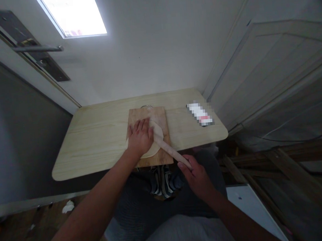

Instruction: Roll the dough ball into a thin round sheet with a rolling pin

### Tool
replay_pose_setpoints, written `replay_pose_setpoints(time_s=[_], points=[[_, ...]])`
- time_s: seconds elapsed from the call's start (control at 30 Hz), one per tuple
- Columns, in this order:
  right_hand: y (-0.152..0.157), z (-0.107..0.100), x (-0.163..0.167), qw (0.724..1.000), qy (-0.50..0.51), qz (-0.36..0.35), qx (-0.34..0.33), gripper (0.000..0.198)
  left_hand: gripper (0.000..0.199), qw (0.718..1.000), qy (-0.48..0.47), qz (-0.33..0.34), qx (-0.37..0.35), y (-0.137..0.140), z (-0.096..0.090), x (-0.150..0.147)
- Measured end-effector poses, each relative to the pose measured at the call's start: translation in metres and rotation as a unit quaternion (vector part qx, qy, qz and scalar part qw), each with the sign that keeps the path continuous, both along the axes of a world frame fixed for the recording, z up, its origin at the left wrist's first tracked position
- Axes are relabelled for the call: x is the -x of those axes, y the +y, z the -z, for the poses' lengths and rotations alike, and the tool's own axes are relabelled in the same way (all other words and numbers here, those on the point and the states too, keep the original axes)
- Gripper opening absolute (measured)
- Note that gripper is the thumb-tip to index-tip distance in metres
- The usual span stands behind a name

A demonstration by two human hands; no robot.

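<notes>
A flat sheet of pale dough (157, 130) lies on the wooden cutting board (166, 157), its near-left edge reaching past the board's side. My left hand (140, 139) rests palm down on the dough with its fingers stretched forward, hiding part of the sheet. My right hand (195, 175) is closed around the near end of a wooden rolling pin (170, 149). From there the pin slants up and left over the dough, its far part close to my left thumb; whether they touch I cannot tell.
The board lies on a light wood table (96, 139) against a white door (155, 43) with a metal handle (38, 49). A blurred-out phone (200, 114) lies at the table's right. My legs (139, 199) are below the front edge. Wooden slats (290, 163) stand at right.
</notes>
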State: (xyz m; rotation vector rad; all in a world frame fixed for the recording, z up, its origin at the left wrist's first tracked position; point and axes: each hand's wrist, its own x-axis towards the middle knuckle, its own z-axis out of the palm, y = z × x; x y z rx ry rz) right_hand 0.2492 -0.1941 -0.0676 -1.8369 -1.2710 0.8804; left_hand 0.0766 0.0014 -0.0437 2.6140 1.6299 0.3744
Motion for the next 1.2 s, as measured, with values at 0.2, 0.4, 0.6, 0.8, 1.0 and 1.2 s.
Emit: replay_pose_setpoints(time_s=[0.2, 0.4, 0.6, 0.8, 1.0, 1.2], points=[[0.002, -0.002, -0.004, 1.000, 0.009, -0.002, -0.012, 0.042, 0.058, 1.000, 0.009, -0.004, -0.002, -0.008, -0.002, 0.010], [0.018, -0.006, -0.024, 0.998, 0.019, 0.052, -0.040, 0.045, 0.059, 1.000, 0.010, -0.014, 0.001, 0.001, 0.001, -0.001], [0.030, -0.002, -0.041, 0.997, 0.005, 0.068, -0.033, 0.050, 0.058, 1.000, 0.013, -0.005, -0.005, 0.012, 0.000, -0.014], [0.036, 0.008, -0.050, 0.995, 0.016, 0.092, -0.030, 0.053, 0.058, 1.000, 0.008, -0.008, 0.006, 0.022, 0.000, -0.024], [0.035, 0.012, -0.055, 0.994, 0.038, 0.088, -0.052, 0.054, 0.055, 1.000, 0.005, -0.012, 0.013, 0.029, 0.001, -0.031], [0.032, 0.012, -0.059, 0.992, 0.057, 0.101, -0.059, 0.053, 0.053, 1.000, 0.009, -0.011, 0.028, 0.036, -0.001, -0.038]])
